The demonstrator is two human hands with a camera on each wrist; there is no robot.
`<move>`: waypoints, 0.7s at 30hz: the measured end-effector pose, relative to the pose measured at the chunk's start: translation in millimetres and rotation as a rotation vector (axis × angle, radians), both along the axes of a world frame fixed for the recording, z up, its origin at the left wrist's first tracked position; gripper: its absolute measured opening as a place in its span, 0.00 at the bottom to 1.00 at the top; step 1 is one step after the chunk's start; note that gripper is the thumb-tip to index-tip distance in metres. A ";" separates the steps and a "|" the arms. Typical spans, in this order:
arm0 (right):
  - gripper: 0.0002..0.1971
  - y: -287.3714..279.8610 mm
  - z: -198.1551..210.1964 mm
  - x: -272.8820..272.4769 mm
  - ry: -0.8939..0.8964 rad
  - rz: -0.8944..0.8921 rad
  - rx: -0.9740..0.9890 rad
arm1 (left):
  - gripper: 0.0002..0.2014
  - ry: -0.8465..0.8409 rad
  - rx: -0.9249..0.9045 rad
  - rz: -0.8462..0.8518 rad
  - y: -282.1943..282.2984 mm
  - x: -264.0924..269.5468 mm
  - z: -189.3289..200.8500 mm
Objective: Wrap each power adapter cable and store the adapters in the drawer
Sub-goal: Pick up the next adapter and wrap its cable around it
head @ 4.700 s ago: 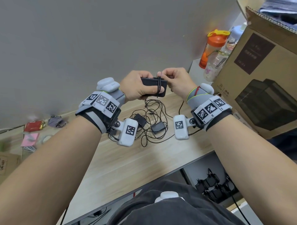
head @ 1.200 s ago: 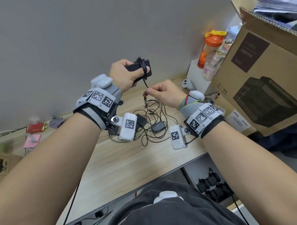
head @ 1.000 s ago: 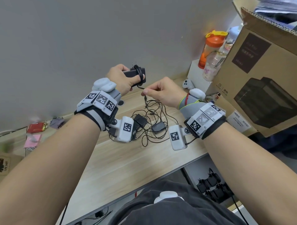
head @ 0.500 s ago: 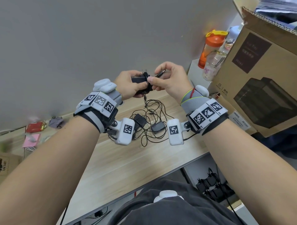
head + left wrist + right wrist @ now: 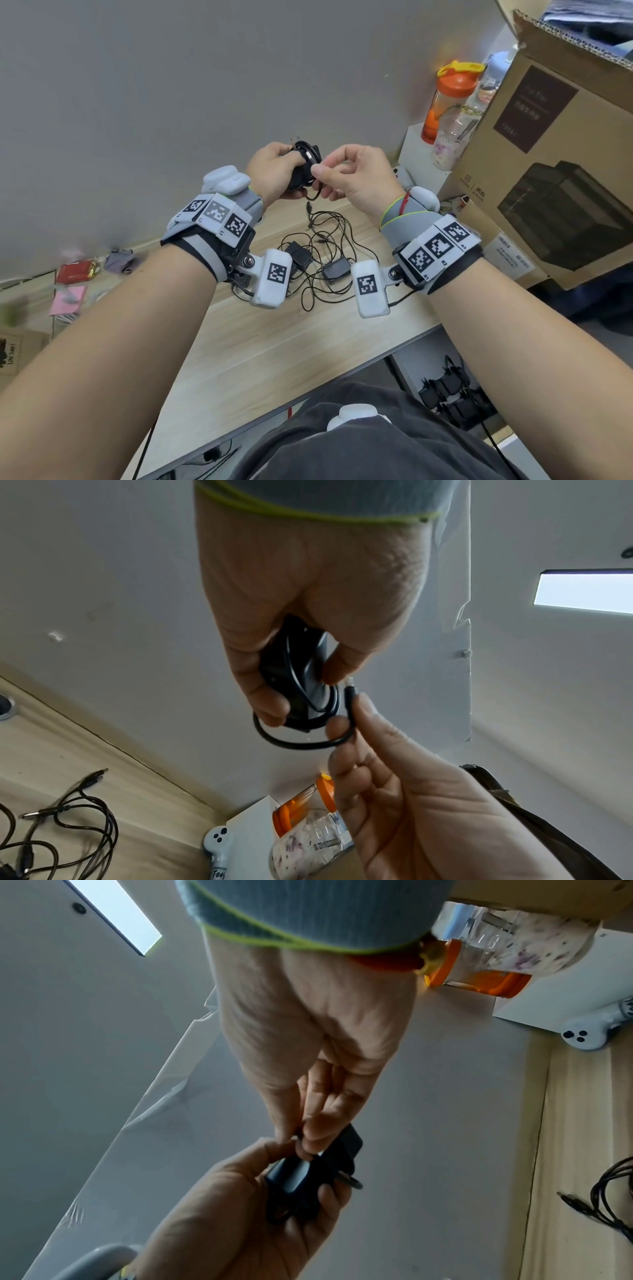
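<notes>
Grey wall behind desk [image 5: 260, 346] | adapter [image 5: 301, 669] gripped in left hand [image 5: 274, 171], held above desk | cable end [image 5: 349, 696] pinched by right hand [image 5: 356, 178], just right of adapter | last loop judged untucked

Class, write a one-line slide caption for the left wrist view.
Left hand grips a black adapter while the right hand pinches its cable end.

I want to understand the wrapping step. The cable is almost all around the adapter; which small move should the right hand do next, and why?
Probably tuck the plug end under the wound turns. The left hand grips the adapter with the cable coiled around it, and the right hand pinches the plug with only a short loose loop left, so securing the end seems due.
</notes>
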State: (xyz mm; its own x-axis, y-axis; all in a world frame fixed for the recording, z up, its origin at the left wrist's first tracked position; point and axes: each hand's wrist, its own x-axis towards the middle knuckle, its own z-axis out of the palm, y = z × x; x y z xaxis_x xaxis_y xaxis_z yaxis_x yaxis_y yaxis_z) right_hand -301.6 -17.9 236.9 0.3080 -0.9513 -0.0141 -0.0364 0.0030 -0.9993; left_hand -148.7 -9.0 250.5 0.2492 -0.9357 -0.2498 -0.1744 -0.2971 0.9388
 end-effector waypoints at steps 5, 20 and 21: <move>0.09 0.4 -0.5 5.3 0.060 -0.028 0.071 | 0.12 -0.007 -0.011 -0.001 -0.7 -0.6 -0.5; 0.13 -13.0 -8.4 2.8 0.476 -0.290 -0.185 | 0.16 -0.005 -0.087 -0.174 11.7 -2.8 -5.9; 0.12 -13.2 -8.8 1.8 0.515 -0.291 -0.223 | 0.16 -0.006 -0.085 -0.182 12.2 -2.8 -6.8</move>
State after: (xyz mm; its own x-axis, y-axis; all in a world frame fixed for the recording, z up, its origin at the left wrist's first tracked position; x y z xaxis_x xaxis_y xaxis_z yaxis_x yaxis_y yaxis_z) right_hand -299.7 -31.2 228.1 0.0428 -0.9922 0.1167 -0.5416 -0.1212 -0.8319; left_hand -151.5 3.2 243.7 0.0748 -0.9831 -0.1670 -0.2238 -0.1798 0.9579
